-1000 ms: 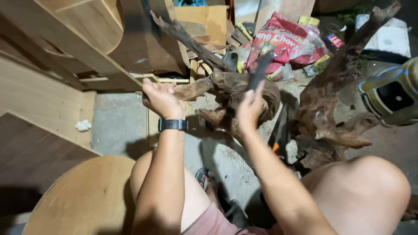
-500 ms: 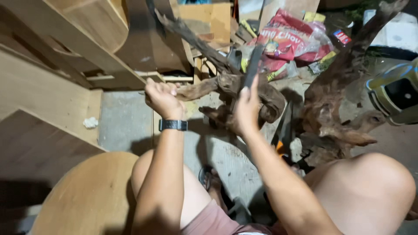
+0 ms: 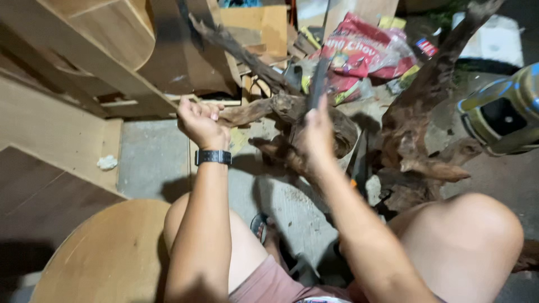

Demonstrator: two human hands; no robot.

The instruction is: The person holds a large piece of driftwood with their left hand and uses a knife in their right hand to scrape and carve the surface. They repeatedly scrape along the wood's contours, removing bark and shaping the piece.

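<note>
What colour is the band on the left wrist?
Black. The wristband sits just below the left hand, which grips the driftwood piece; clearest in the head view.

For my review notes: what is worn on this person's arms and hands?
Both forearms are bare, with no sleeves in view, and neither hand is gloved. The left hand has a black wristwatch with a dark band strapped at the wrist. The right hand shows nothing at its wrist; no rings are discernible on the fingers.
</note>
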